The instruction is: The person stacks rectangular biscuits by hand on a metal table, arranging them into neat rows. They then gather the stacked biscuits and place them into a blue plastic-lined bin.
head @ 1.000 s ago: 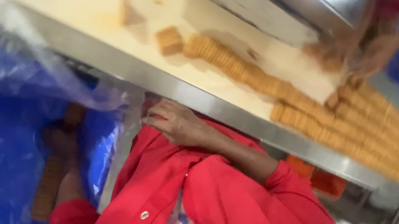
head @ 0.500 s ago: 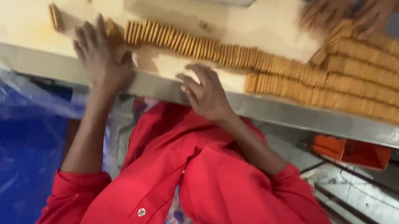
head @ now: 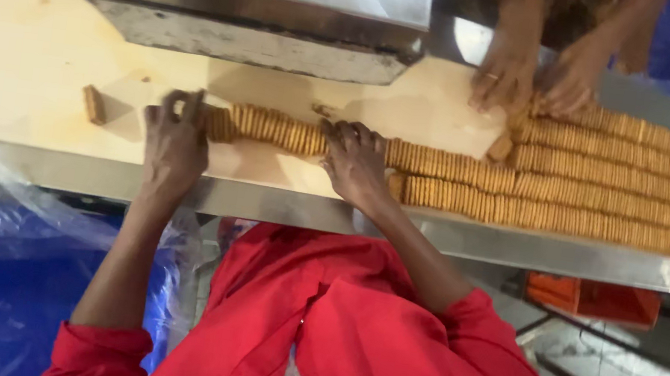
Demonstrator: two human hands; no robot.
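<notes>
Fingers of both hands now curl over a short run of biscuits [head: 274, 129] standing on edge on the pale belt [head: 15, 60]: the left hand [head: 175, 145] at its free end, the right hand [head: 357, 165] where it meets the longer rows [head: 610, 194]. Half a second ago the palms lay flatter; the run looks bracketed, perhaps pinched.
</notes>
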